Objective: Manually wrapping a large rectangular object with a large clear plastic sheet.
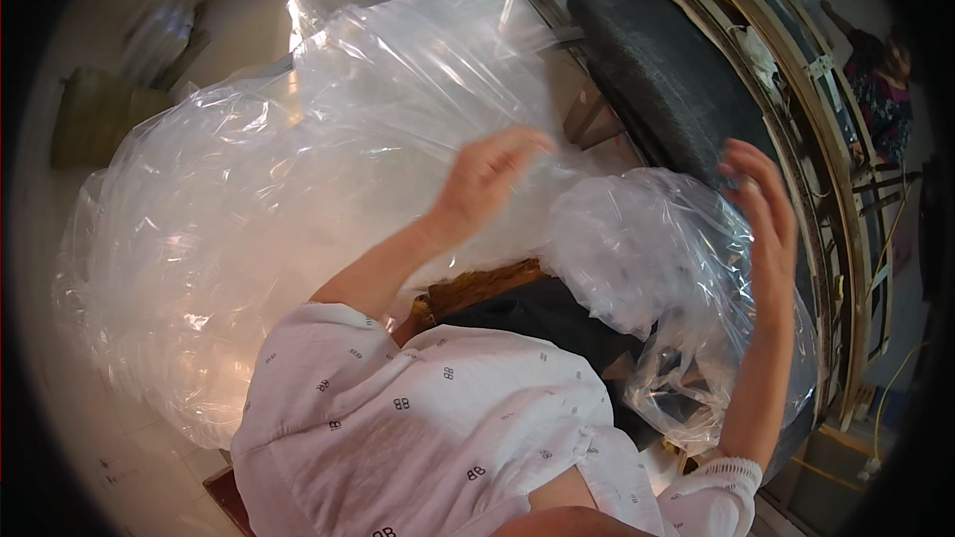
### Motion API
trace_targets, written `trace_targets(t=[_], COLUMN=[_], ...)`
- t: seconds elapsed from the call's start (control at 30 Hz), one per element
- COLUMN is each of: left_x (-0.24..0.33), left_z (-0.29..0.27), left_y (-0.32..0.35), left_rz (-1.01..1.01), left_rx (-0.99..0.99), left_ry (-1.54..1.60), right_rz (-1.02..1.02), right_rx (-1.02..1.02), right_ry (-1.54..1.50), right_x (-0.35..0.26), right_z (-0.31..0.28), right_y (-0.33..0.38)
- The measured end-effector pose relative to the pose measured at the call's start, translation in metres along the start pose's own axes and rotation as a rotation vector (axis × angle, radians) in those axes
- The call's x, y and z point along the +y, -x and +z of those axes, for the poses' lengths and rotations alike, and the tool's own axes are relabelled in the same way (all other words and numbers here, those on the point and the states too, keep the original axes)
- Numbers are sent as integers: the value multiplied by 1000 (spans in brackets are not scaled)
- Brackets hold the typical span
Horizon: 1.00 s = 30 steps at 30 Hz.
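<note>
A big heap of clear plastic film spreads over the left and middle of the view. My left hand is over its right part, fingers pointing right and blurred; whether they grip the film cannot be made out. A smaller bunch of clear plastic film lies in front of me to the right, partly over my lap. Beside its upper right edge my right hand is raised, fingers curved and apart, with nothing visible in them. Behind that bunch runs a long dark padded surface.
A curved wooden and metal frame stands along the right side, with a yellow cord hanging by it. Another person is beyond the frame. A brown box-like object rests on the floor at the far left.
</note>
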<state>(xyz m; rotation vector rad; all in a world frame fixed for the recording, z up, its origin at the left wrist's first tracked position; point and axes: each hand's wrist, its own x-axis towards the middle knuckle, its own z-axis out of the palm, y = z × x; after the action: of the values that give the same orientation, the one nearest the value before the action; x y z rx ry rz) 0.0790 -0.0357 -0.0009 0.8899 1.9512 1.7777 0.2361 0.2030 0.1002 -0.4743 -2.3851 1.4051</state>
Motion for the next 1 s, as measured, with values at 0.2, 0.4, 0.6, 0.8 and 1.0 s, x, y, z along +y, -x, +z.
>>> trace_targets(t=[0.2,0.4,0.6,0.8,1.0], left_x=[86,85,29,99,166], left_z=[84,11,-29,101,173], left_y=[69,25,-67,0,101], left_rz=[317,661,437,791,937], left_rx=[-956,-356,-66,-341,-1285], left_ry=[602,70,-607,-269,-14], right_rz=[410,219,-108,204,-84], right_rx=[-201,-135,-884,-530,-614], right_ry=[-595,-379,-448,-370,-362], right_x=[14,-9,-54,-25,-36], right_z=[107,62,7,-32,37], right_y=[-40,-35,29,-2,33])
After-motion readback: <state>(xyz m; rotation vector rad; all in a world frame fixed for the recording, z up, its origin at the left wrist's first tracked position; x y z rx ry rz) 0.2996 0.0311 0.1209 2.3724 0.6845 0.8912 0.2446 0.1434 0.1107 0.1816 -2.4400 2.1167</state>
